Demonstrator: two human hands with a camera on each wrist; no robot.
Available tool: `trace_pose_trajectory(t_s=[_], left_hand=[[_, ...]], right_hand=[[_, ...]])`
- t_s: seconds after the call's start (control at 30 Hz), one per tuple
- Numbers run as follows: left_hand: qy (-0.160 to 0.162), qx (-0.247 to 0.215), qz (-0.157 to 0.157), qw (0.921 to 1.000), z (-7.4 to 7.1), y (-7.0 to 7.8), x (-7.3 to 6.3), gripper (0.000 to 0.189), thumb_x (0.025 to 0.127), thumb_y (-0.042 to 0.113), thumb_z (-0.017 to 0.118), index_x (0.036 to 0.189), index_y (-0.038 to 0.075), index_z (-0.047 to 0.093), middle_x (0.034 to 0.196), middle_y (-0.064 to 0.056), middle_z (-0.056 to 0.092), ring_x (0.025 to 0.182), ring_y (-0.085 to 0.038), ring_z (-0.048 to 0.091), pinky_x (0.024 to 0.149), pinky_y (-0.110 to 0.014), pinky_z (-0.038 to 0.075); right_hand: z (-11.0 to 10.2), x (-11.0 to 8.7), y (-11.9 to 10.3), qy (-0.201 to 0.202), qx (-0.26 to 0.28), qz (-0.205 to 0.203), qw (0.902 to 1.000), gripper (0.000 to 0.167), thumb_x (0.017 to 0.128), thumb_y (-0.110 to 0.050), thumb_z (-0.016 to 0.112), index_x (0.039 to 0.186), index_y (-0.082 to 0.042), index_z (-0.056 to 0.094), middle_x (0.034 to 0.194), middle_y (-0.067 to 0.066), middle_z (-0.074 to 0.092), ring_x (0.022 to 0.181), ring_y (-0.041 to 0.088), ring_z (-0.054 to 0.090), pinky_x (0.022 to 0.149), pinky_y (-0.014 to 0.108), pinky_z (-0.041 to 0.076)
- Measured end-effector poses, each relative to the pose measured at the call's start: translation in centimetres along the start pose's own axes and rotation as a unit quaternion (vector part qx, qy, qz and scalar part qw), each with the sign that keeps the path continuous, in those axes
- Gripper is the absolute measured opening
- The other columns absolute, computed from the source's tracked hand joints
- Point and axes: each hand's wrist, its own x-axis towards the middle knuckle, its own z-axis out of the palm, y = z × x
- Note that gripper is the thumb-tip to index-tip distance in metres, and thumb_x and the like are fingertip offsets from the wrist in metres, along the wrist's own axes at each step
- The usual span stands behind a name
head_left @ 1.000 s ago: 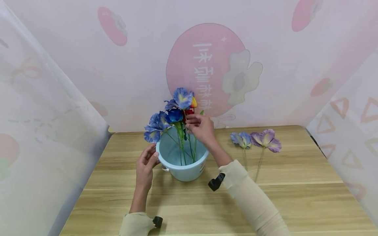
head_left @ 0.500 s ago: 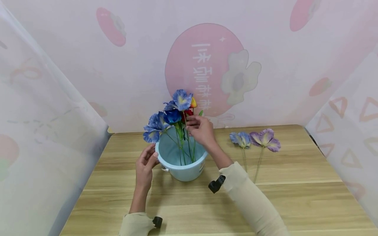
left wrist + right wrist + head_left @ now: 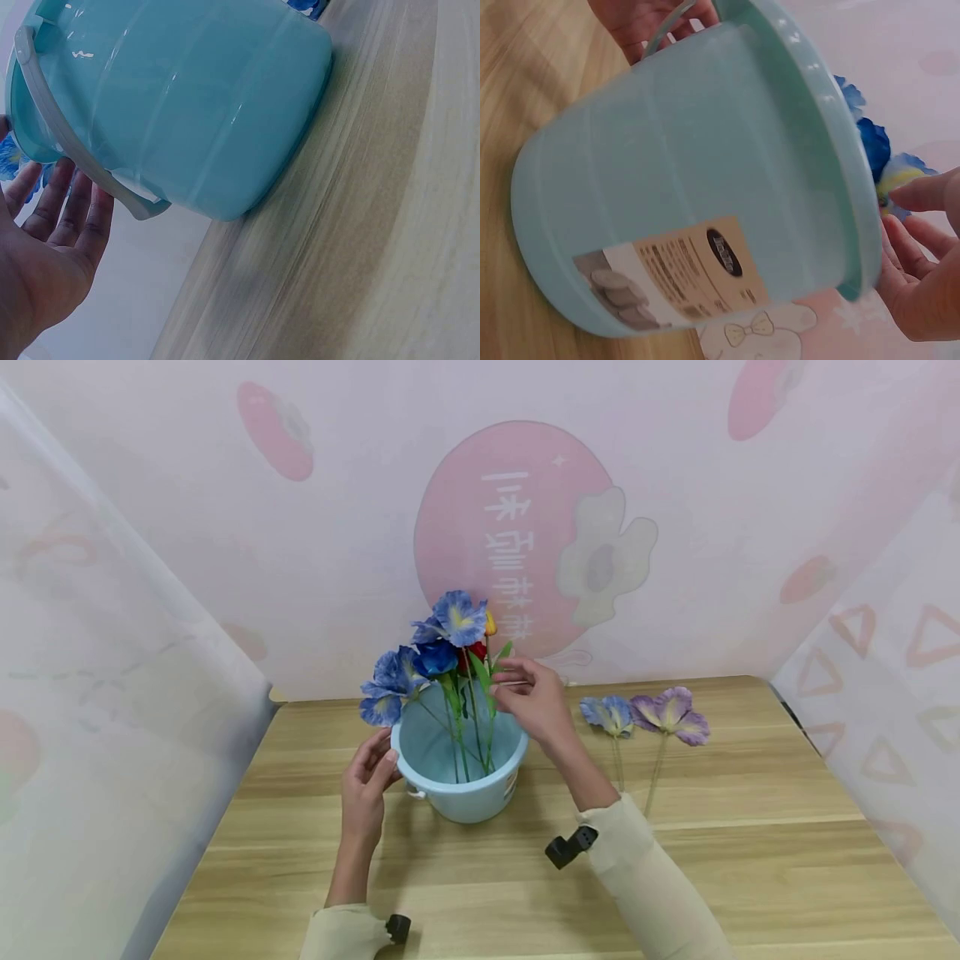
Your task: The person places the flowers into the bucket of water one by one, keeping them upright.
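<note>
A light blue bucket (image 3: 468,802) stands on the table with several artificial flowers upright in it: blue irises (image 3: 460,618), a dark blue bloom (image 3: 435,657), a red one (image 3: 472,656) and a yellow tulip (image 3: 491,624). At its left rim, my left hand (image 3: 365,789) holds the bucket; the left wrist view has the fingers beside the white handle (image 3: 71,139). My right hand (image 3: 536,697) is over the right rim, beside a green leaf (image 3: 482,672), thumb and fingers apart. In the right wrist view, its fingertips overlap a blue and yellow iris (image 3: 900,180).
Right of the bucket, a pale blue iris (image 3: 609,717) and a purple iris (image 3: 672,714) lie on the wooden table (image 3: 720,860). A printed pink and white backdrop (image 3: 360,527) rises behind the table's far edge. The bucket bears a paper label (image 3: 697,266).
My right hand has let go of the iris stem and moved right, away from the blooms. The left hand stays at the bucket rim.
</note>
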Motion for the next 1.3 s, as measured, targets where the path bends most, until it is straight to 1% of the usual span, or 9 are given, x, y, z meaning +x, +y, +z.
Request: trace_pose_trajectory(t_s=[0.17, 0.27, 0.37, 0.53, 0.73, 0.83, 0.97, 1.1, 1.3], left_hand=[[0.000, 0.004, -0.004, 1.0000, -0.2, -0.1, -0.1, 0.042, 0.110, 0.014, 0.061, 0.150, 0.002, 0.059, 0.129, 0.003, 0.071, 0.109, -0.009, 0.070, 0.083, -0.021, 0.064], [0.000, 0.002, -0.004, 1.0000, -0.3, -0.1, -0.2, 0.042, 0.109, 0.013, 0.061, 0.150, 0.004, 0.059, 0.129, 0.004, 0.071, 0.109, -0.007, 0.070, 0.084, -0.021, 0.064], [-0.002, 0.002, -0.003, 1.0000, -0.4, -0.1, -0.1, 0.042, 0.110, 0.013, 0.061, 0.150, 0.003, 0.058, 0.129, 0.004, 0.071, 0.110, -0.007, 0.070, 0.084, -0.022, 0.065], [-0.004, 0.000, 0.000, 1.0000, -0.4, -0.1, -0.1, 0.042, 0.109, 0.013, 0.061, 0.150, 0.003, 0.059, 0.128, 0.003, 0.071, 0.109, -0.008, 0.070, 0.084, -0.021, 0.065], [0.000, -0.001, -0.003, 1.0000, -0.3, 0.0, -0.1, 0.041, 0.109, 0.013, 0.062, 0.149, 0.004, 0.060, 0.128, 0.002, 0.071, 0.108, -0.009, 0.070, 0.084, -0.021, 0.065], [-0.001, -0.001, -0.003, 1.0000, -0.3, -0.1, -0.1, 0.041, 0.109, 0.014, 0.062, 0.149, 0.004, 0.060, 0.128, 0.001, 0.071, 0.109, -0.010, 0.070, 0.084, -0.022, 0.065], [-0.003, -0.004, -0.003, 1.0000, -0.2, -0.1, -0.1, 0.041, 0.109, 0.014, 0.062, 0.149, 0.004, 0.060, 0.129, 0.000, 0.070, 0.110, -0.012, 0.070, 0.084, -0.022, 0.065], [-0.005, -0.006, -0.003, 1.0000, -0.1, -0.2, 0.0, 0.042, 0.109, 0.014, 0.062, 0.150, 0.003, 0.059, 0.129, 0.002, 0.071, 0.110, -0.010, 0.070, 0.084, -0.021, 0.064], [-0.002, -0.003, -0.001, 1.0000, -0.1, -0.3, 0.0, 0.041, 0.109, 0.014, 0.061, 0.149, 0.003, 0.059, 0.127, 0.004, 0.071, 0.109, -0.009, 0.069, 0.083, -0.021, 0.064]], right_hand=[[-1.7, -0.9, 0.2, 0.016, 0.012, -0.006, 0.9998, 0.042, 0.098, -0.003, 0.072, 0.140, -0.004, 0.067, 0.126, 0.021, 0.073, 0.104, 0.025, 0.074, 0.084, 0.038, 0.069], [-2.9, -1.4, 0.2, 0.020, 0.008, -0.012, 0.9997, 0.042, 0.098, -0.005, 0.073, 0.140, -0.006, 0.067, 0.127, 0.021, 0.073, 0.105, 0.025, 0.074, 0.087, 0.041, 0.069], [-4.3, -2.0, 0.4, 0.025, 0.000, -0.013, 0.9996, 0.044, 0.098, -0.007, 0.073, 0.142, -0.005, 0.066, 0.128, 0.020, 0.072, 0.105, 0.025, 0.075, 0.087, 0.040, 0.069], [-6.5, -2.8, 1.2, 0.030, -0.008, 0.001, 0.9995, 0.046, 0.100, -0.008, 0.073, 0.145, -0.006, 0.063, 0.129, 0.018, 0.070, 0.106, 0.020, 0.074, 0.084, 0.030, 0.068], [-8.6, -3.6, 2.4, 0.031, -0.020, 0.012, 0.9993, 0.048, 0.101, -0.008, 0.071, 0.147, -0.002, 0.059, 0.130, 0.019, 0.068, 0.102, 0.011, 0.073, 0.087, 0.029, 0.067], [-9.7, -4.1, 3.1, 0.032, -0.026, 0.019, 0.9990, 0.048, 0.102, -0.007, 0.070, 0.148, 0.000, 0.058, 0.132, 0.021, 0.067, 0.102, 0.008, 0.072, 0.088, 0.027, 0.066], [-11.0, -4.6, 4.2, 0.032, -0.030, 0.029, 0.9987, 0.047, 0.103, -0.007, 0.069, 0.148, 0.002, 0.057, 0.136, 0.025, 0.064, 0.103, 0.007, 0.072, 0.089, 0.027, 0.066], [-12.1, -5.0, 5.0, 0.030, -0.035, 0.036, 0.9983, 0.049, 0.104, -0.009, 0.069, 0.149, 0.005, 0.055, 0.138, 0.029, 0.061, 0.102, 0.008, 0.073, 0.090, 0.026, 0.066], [-13.4, -5.5, 5.9, 0.031, -0.055, 0.049, 0.9968, 0.052, 0.105, -0.012, 0.068, 0.151, 0.006, 0.052, 0.144, 0.032, 0.058, 0.101, 0.002, 0.071, 0.091, 0.025, 0.065]])
